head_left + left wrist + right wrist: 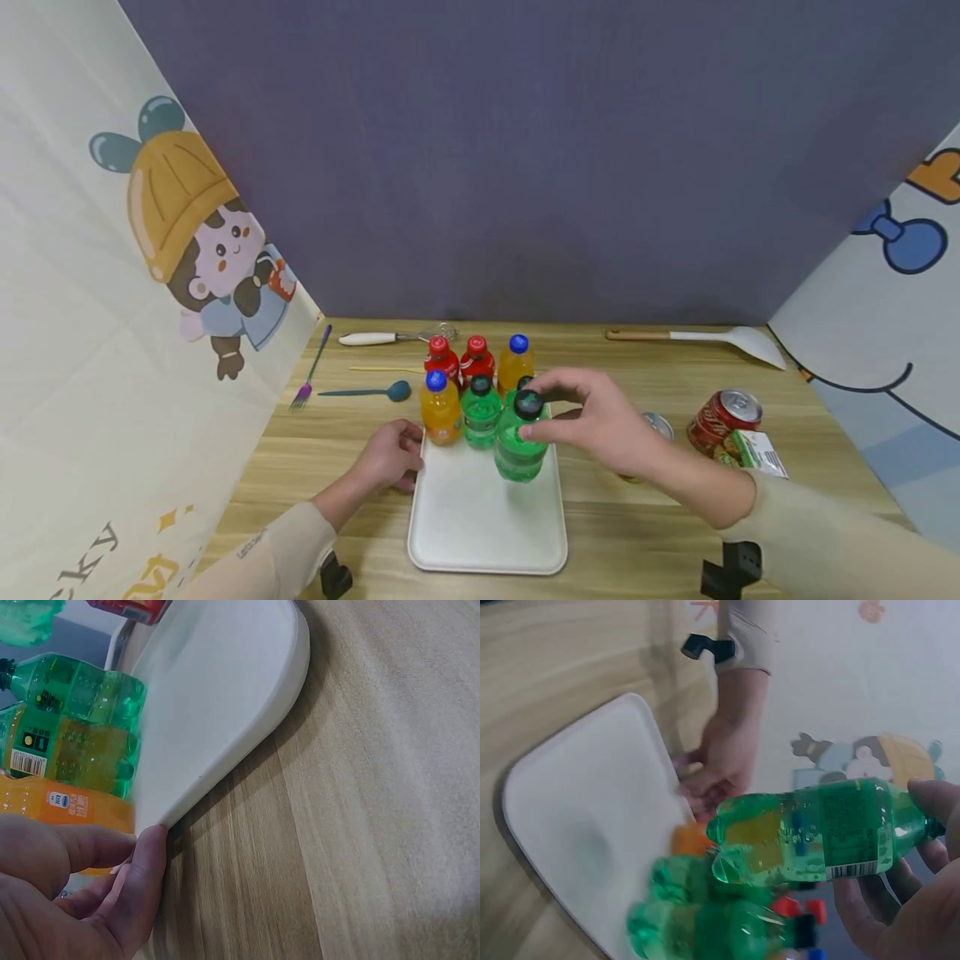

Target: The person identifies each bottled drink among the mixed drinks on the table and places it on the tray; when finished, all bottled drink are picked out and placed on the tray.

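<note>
My right hand point(600, 417) grips a green soda bottle point(519, 450) near its black cap. The bottle hangs above the white tray point(487, 525); in the right wrist view its base is apart from the tray. At the tray's left edge my left hand point(390, 454) pinches the rim, thumb and fingers against it in the left wrist view. On the tray's far part stand an orange drink bottle point(440, 412) with a blue cap, a green bottle point(480, 414), and another green bottle point(720, 930) mostly hidden in the head view.
Behind are two red-capped bottles point(477, 362) and another orange bottle point(516, 362). To the left lie a whisk point(375, 338), a blue spoon point(375, 392) and a fork point(311, 371). On the right are a red can point(723, 421), a small packet point(753, 454) and a white ladle point(738, 337).
</note>
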A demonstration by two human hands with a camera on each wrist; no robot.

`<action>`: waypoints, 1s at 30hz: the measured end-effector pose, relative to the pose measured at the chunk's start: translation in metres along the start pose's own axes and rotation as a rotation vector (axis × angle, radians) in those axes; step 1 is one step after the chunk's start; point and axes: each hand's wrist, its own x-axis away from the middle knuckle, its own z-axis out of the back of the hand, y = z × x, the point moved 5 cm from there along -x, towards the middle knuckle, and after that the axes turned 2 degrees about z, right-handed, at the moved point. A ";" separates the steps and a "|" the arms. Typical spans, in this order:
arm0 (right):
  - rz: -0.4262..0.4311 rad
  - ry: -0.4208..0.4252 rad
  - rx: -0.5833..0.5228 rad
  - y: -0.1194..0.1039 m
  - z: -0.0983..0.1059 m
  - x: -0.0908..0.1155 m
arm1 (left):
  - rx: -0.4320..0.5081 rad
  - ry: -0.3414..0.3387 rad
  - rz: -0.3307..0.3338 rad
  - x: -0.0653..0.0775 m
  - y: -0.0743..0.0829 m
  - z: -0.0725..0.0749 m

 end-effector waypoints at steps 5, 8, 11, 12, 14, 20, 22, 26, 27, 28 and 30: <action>-0.014 -0.001 0.031 0.013 -0.016 -0.007 | -0.005 0.004 0.015 0.000 0.001 0.000; -0.022 0.001 0.029 0.020 -0.024 -0.010 | -0.009 0.003 0.012 -0.001 0.002 0.000; -0.022 -0.002 0.014 0.027 -0.032 -0.012 | -0.005 0.002 0.012 -0.001 0.002 0.000; -0.023 -0.003 0.013 0.030 -0.035 -0.013 | -0.004 0.002 0.013 -0.001 0.002 0.000; -0.024 0.000 0.015 0.035 -0.039 -0.015 | -0.001 0.001 0.014 -0.001 0.002 0.000; -0.051 0.014 0.028 0.050 -0.052 -0.017 | 0.000 -0.003 0.020 -0.002 0.002 0.001; -0.056 0.014 0.043 0.055 -0.056 -0.017 | -0.001 -0.004 0.025 -0.002 0.001 0.000; -0.071 -0.013 0.043 0.062 -0.064 -0.017 | -0.003 -0.008 0.036 -0.002 0.001 0.000; -0.076 -0.020 0.042 0.063 -0.066 -0.017 | -0.002 -0.008 0.038 -0.002 0.001 0.000; -0.081 -0.027 0.036 0.065 -0.068 -0.016 | -0.002 -0.008 0.039 -0.002 0.000 0.000; -0.085 -0.034 0.033 0.067 -0.070 -0.016 | -0.001 -0.008 0.036 -0.002 0.001 0.000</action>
